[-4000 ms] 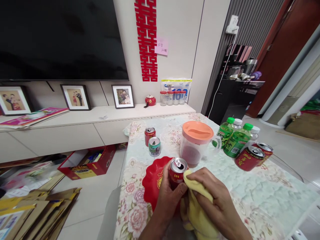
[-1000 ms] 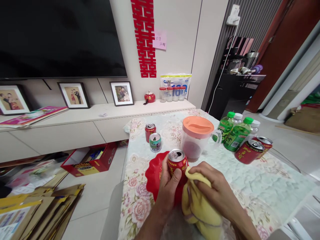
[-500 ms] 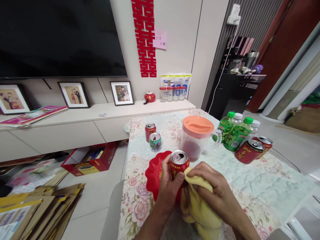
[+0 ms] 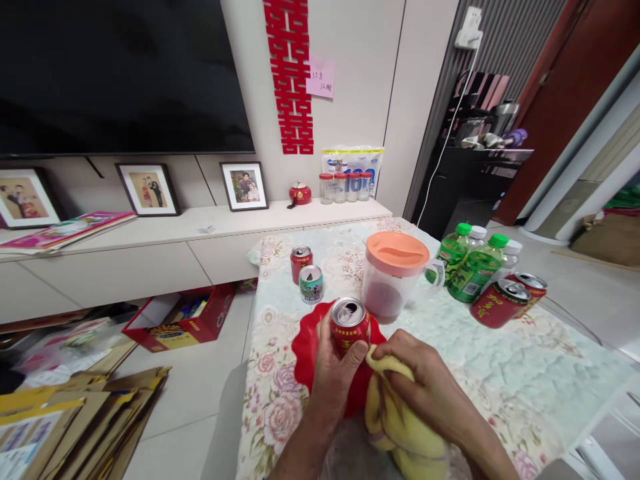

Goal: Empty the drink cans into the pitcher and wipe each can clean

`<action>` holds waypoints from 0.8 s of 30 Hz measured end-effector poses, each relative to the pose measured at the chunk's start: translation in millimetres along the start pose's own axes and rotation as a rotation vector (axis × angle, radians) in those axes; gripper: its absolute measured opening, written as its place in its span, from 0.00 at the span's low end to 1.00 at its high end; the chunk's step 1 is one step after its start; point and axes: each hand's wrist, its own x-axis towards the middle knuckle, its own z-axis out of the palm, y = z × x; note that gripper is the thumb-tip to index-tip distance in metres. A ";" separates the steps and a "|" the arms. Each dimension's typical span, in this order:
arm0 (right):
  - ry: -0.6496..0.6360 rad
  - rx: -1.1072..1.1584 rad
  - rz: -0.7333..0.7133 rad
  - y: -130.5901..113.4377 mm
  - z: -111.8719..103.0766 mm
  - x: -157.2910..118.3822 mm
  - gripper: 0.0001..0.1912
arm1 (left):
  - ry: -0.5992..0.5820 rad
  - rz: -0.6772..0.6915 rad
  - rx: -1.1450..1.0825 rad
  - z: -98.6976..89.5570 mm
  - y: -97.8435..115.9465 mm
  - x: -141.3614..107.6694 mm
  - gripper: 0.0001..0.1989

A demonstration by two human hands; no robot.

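Observation:
An opened red can (image 4: 350, 327) stands upright in my left hand (image 4: 334, 373), its fingers wrapped round the can above a scalloped red dish (image 4: 307, 347). My right hand (image 4: 425, 377) pinches a yellow cloth (image 4: 407, 427), whose upper edge is close beside the can's right side. Much of the cloth hangs below my fingers. Just behind the held can is a clear pitcher (image 4: 387, 290) with an orange lid. Further left on the table are a small green can (image 4: 311, 285) and another red can (image 4: 301, 263).
Green-capped bottles (image 4: 477, 270) and two red cans (image 4: 500, 303) stand on the right of the flowered tablecloth (image 4: 270, 400). Behind, a white cabinet (image 4: 200, 233) holds framed photos and lidded jars. A red box (image 4: 183, 323) and flat cardboard lie on the floor at left.
My left hand and the can have shifted slightly left, away from the pitcher. The cloth in my right hand has moved a little, and more of the dish's right side shows.

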 end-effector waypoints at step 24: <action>0.001 0.078 -0.132 -6.0 -2.5 -1.1 0.22 | -0.054 -0.059 -0.035 5.1 9.0 -8.9 0.35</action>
